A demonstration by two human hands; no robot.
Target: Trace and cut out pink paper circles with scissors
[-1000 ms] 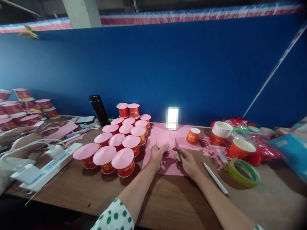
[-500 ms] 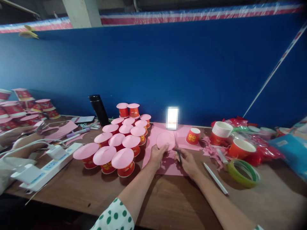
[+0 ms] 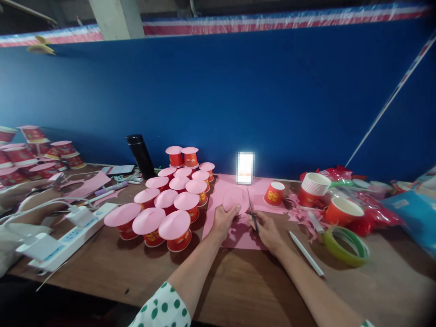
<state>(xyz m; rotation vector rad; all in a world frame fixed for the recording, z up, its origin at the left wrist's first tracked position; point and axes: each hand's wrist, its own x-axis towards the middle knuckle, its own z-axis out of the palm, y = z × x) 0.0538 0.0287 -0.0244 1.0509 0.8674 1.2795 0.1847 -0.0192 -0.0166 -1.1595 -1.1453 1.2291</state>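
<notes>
My left hand pinches the lower edge of a round pink paper disc, held upright over a pink paper sheet on the wooden table. My right hand grips a pair of scissors whose blades point up beside the disc's right edge. To the left stand several upturned red paper cups capped with pink discs. A single red cup sits upside down just right of the scissors.
A stack of white-lined cups, an open red cup, a green tape roll, a white pen and pink scraps lie right. A black flask, a power strip and more cups are left. A lit phone leans on the blue wall.
The pink disc has turned slightly in my left hand and my fingers have shifted a little on its edge. The scissors and right hand stay where they were.
</notes>
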